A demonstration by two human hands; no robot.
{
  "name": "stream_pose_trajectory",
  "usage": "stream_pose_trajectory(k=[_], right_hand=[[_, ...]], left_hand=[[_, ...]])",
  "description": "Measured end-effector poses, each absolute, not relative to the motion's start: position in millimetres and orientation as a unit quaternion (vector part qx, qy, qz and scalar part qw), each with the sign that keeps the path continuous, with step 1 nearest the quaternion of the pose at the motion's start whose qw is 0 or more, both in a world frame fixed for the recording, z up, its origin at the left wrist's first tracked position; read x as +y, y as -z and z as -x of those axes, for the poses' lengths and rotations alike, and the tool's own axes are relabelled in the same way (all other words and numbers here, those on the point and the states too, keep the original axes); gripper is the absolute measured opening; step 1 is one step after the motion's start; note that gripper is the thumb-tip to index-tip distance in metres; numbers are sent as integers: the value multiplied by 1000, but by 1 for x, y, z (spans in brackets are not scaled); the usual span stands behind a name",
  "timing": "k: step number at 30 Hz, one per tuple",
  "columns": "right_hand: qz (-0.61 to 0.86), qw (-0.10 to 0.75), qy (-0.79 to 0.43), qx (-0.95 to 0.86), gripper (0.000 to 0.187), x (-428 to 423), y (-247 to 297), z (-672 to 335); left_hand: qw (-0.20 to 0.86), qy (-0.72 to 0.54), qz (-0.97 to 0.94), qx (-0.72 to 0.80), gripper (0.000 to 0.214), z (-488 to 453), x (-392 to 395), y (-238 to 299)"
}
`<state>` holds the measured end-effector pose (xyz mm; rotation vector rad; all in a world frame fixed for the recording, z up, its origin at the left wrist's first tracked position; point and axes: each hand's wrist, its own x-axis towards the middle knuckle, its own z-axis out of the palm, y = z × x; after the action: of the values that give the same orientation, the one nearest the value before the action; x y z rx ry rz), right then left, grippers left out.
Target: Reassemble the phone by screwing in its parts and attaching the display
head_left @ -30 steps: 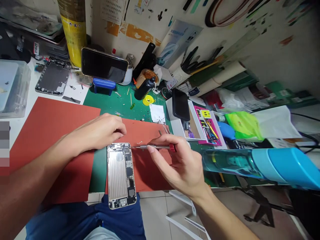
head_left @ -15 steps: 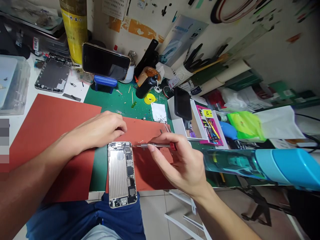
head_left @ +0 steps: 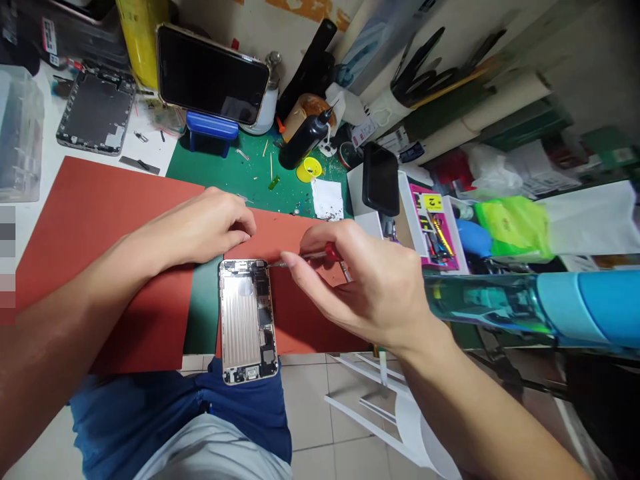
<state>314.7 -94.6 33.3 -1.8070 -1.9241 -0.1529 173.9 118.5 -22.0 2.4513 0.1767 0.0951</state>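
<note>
An opened smartphone housing (head_left: 241, 320), with a ribbed metal plate and exposed boards, lies at the near edge of the red mat, its lower end jutting over the table edge. My left hand (head_left: 215, 223) rests on the mat just above the phone's top left, fingers curled in; nothing shows between thumb and forefinger, and the other fingers are hidden. In my right hand (head_left: 373, 287) is a thin screwdriver (head_left: 327, 253) with a red end, pinched and held nearly flat. Its tip meets the phone's top right corner. A small metal piece (head_left: 345, 270) shows beneath my right fingers, its kind unclear.
A phone (head_left: 213, 77) leans on a blue stand (head_left: 213, 130). Behind the mat (head_left: 115, 220) are a black bottle (head_left: 305, 140) and a yellow cap (head_left: 309, 170). A blue water bottle (head_left: 565, 307) lies right of my hand. Another phone housing (head_left: 97, 113) sits back left.
The view has shifted, tilting lower. My right fingers have moved along the screwdriver, covering more of its shaft; its tip stays at the phone's top right corner. My left hand keeps its place.
</note>
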Motion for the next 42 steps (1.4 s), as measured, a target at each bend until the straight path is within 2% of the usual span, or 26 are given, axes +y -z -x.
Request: stream_pose_trajectory(k=[7, 12, 19, 42], right_hand=[[652, 275, 52, -704, 10, -94, -29, -316], [650, 261, 61, -711, 6, -96, -29, -316], [638, 256, 66, -723, 12, -96, -29, -318], [638, 249, 19, -728, 8, -91, -35, -322]], left_hand=[[324, -34, -942, 79, 22, -176, 119, 20], [323, -41, -942, 75, 22, -177, 119, 20], [329, -50, -940, 76, 20, -176, 119, 21], [340, -46, -937, 66, 19, -175, 118, 16]])
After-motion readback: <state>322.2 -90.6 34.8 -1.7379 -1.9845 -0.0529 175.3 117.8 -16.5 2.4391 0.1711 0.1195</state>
